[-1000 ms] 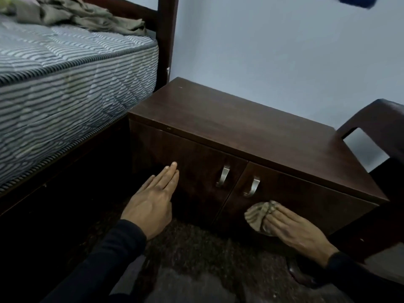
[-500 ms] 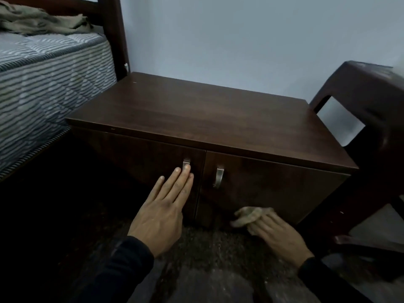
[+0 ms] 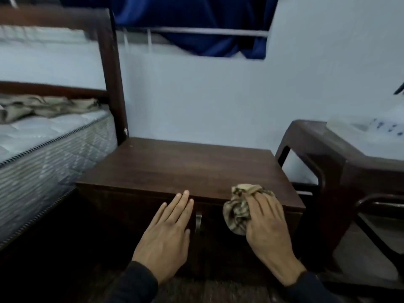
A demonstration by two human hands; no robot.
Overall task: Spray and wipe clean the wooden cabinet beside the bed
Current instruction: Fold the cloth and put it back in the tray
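Note:
The dark wooden cabinet [image 3: 188, 169] stands low between the bed and a chair, its top bare. My right hand [image 3: 265, 228] grips a crumpled beige patterned cloth [image 3: 238, 211] and presses it against the cabinet's front right edge, where the top meets the right door. My left hand [image 3: 168, 235] lies flat with fingers together against the left door, its fingertips at the top edge. A metal door handle [image 3: 198, 221] shows between the two hands. No spray bottle is in view.
The bed with a striped mattress [image 3: 50, 154] and dark wooden post [image 3: 113, 84] borders the cabinet on the left. A dark chair [image 3: 341, 171] holding white items stands close on the right. A blue curtain [image 3: 196, 22] hangs above on the pale wall.
My right hand has lifted the cloth from the bottom of the right door up to the cabinet's top front edge. My left hand slid up the left door. The view has tilted upward.

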